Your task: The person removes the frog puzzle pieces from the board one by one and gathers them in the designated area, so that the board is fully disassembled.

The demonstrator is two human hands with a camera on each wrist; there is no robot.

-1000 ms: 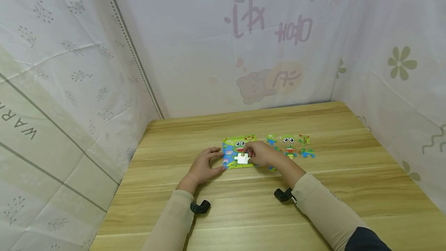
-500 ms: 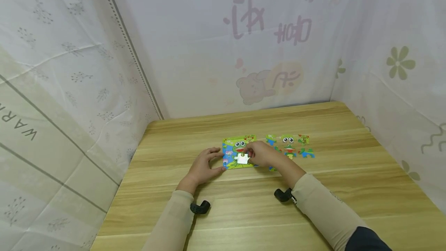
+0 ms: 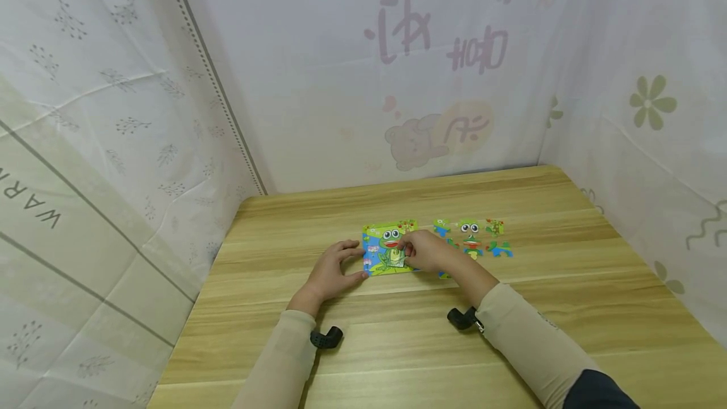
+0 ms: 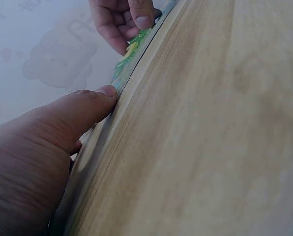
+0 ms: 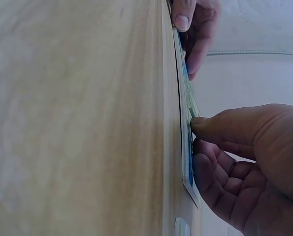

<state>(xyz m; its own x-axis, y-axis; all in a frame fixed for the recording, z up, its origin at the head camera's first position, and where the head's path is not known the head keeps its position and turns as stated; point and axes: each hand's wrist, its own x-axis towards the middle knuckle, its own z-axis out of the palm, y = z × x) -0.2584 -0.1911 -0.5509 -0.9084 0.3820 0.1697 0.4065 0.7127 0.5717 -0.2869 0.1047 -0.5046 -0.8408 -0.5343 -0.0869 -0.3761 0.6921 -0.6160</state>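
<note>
A frog jigsaw board (image 3: 377, 251) lies on the wooden table (image 3: 397, 346). My left hand (image 3: 341, 264) braces the board's left edge, thumb at the near corner and fingers at the far one; in the left wrist view the straight thumb (image 4: 87, 110) presses against the board's edge (image 4: 131, 51). My right hand (image 3: 417, 251) pinches a green puzzle piece (image 3: 397, 259) low over the middle of the board. In the right wrist view its thumb (image 5: 210, 123) and curled fingers hold the thin piece at the board's surface (image 5: 188, 147).
Several loose frog pieces (image 3: 471, 237) lie in a group just right of the board, behind my right hand. Patterned white cloth (image 3: 397, 81) walls the table at the back and both sides. Black camera mounts (image 3: 325, 337) sit at both wrists.
The white gap in the middle of the board is now covered by the green piece under my right fingers. My left hand has stayed put.
</note>
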